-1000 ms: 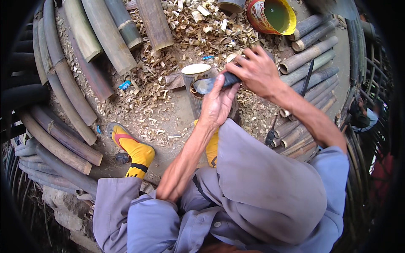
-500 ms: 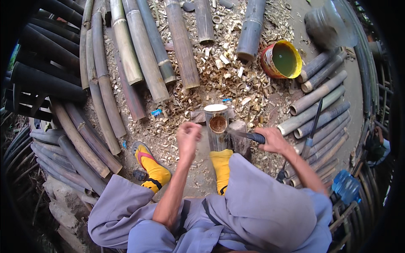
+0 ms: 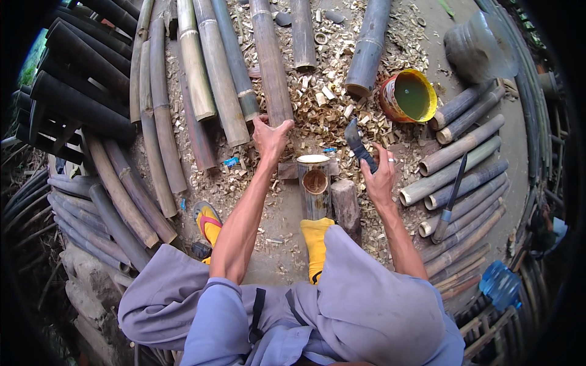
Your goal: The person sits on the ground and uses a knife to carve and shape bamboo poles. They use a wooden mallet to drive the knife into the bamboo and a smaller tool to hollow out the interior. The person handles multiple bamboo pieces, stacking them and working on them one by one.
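At the near end of a long brown bamboo pole (image 3: 268, 61), my left hand (image 3: 271, 139) is closed, its thumb on the right edge and its fingers on the left. My right hand (image 3: 379, 175) grips a short knife (image 3: 366, 157) by its dark handle, the blade angled up and away from me. Between the hands and nearer to me stands a cut bamboo piece (image 3: 314, 205), pale on its top end, with a round brown opening in its side. A foot in a yellow sock (image 3: 315, 244) is against its near end.
Bamboo chips (image 3: 342, 116) cover the ground. A yellow-rimmed bucket (image 3: 433, 100) of greenish liquid stands at the right, beyond stacked bamboo lengths (image 3: 461, 161) with a long blade (image 3: 452, 195) across them. A wooden stump (image 3: 346, 210) is beside the cut piece. More poles (image 3: 162, 116) lie left.
My left hand has reached forward from beside the cut piece to the pole's end. My right hand has moved forward with the knife, away from the piece, turning the blade upward.
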A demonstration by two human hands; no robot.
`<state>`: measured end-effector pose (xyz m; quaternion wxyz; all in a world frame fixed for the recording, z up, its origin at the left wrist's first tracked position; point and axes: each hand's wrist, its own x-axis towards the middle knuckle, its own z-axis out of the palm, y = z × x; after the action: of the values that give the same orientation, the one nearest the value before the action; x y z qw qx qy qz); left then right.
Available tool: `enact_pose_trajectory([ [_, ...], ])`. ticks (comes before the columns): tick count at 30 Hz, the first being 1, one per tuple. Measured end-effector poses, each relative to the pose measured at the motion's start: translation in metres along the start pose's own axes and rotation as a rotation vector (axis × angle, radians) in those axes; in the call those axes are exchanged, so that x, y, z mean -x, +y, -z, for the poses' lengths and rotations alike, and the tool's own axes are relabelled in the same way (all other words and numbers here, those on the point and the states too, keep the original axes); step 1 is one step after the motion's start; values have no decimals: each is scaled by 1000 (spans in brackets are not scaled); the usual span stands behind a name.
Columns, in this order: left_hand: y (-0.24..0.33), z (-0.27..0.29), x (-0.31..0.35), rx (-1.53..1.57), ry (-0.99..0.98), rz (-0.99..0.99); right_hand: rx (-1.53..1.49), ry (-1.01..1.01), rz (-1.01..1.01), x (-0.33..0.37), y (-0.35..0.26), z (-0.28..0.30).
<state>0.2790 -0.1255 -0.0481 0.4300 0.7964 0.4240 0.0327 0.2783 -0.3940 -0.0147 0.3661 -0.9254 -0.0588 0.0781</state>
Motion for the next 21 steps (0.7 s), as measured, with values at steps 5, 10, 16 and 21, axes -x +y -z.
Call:
enact_pose_trajectory([
  [5,18,59,75,921,-828,325,-1345,-531,-561,-6,-71,2],
  [10,25,115,111,336,-1101,339,-1351,-803,-616,10,-98,1],
  [16,6,84,86,779,-558,255,-1009,-774,-350,79,-74,6],
  [21,42,48,63,1310,-578,297,-1124,-850,-482,117,-55,29],
])
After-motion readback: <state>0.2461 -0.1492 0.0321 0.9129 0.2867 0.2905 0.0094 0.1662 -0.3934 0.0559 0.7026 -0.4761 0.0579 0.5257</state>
